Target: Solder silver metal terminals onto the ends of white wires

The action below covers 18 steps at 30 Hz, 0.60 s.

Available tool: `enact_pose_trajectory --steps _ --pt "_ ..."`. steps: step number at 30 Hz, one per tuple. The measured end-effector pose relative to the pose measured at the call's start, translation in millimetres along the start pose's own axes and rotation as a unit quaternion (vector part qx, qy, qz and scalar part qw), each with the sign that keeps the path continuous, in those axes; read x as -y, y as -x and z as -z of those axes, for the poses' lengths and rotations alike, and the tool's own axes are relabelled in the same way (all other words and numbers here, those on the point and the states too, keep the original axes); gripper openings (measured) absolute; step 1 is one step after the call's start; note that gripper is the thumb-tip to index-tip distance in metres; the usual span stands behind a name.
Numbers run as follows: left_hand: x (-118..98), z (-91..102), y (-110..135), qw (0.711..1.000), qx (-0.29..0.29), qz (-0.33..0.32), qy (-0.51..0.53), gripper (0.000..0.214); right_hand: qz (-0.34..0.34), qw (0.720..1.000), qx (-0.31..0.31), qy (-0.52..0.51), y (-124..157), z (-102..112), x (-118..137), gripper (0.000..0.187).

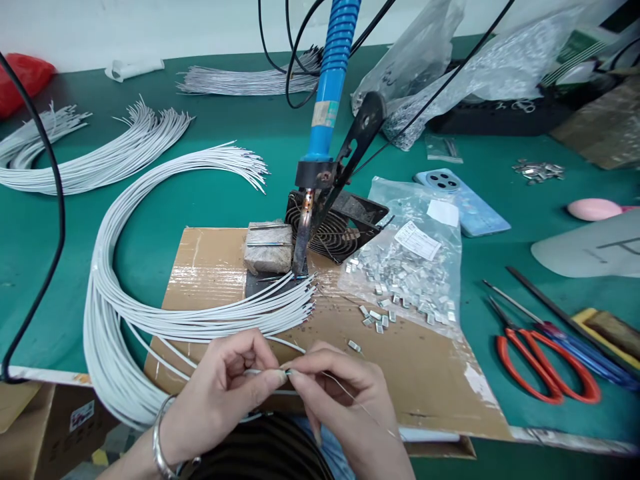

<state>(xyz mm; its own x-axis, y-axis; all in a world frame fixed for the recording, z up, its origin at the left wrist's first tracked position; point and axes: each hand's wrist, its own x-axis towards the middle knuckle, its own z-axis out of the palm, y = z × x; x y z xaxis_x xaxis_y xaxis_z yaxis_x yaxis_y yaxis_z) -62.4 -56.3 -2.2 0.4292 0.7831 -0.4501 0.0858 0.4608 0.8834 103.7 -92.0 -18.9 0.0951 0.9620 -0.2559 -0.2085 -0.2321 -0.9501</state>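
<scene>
My left hand [236, 381], with a silver bangle at its wrist, pinches a white wire near its end. My right hand [345, 393] meets it fingertip to fingertip. Between its thumb and forefinger is a tiny dark and metallic piece, mostly hidden, touching the wire's end. A thin silvery strand, like solder wire [361, 407], runs out of the right hand. Behind the hands lies a bundle of white wires [240, 319], their ends fanned out. A blue-handled soldering iron [320, 127] hangs in a black clamp, tip down by a stained block [269, 248].
Brown cardboard [430, 383] covers the front middle of the green table [225, 120]. Right of the iron are a black fan [345, 227], a plastic bag of small metal pieces [415, 287] and a phone [465, 200]. Red-handled scissors [545, 367] lie at right, more wire bundles [110, 157] at left.
</scene>
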Motion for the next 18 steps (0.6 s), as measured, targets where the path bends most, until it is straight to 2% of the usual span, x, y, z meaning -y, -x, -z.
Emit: enact_pose_trajectory --steps 3,7,11,18 --pt "-2 2.4 1 1.0 0.01 0.014 -0.021 0.032 0.033 0.997 0.002 0.066 -2 3 10 0.011" --pt "-5 -0.2 1 0.999 -0.007 0.018 -0.031 0.03 0.072 0.985 0.035 0.152 -4 9 19 0.015" --pt "-7 -6.6 2 0.999 -0.029 0.016 -0.04 0.027 0.06 0.987 0.054 0.137 -4 14 22 0.015" --pt "-2 -16.5 6 0.99 -0.073 -0.036 -0.119 0.028 0.035 0.993 0.016 0.108 -3 13 18 0.017"
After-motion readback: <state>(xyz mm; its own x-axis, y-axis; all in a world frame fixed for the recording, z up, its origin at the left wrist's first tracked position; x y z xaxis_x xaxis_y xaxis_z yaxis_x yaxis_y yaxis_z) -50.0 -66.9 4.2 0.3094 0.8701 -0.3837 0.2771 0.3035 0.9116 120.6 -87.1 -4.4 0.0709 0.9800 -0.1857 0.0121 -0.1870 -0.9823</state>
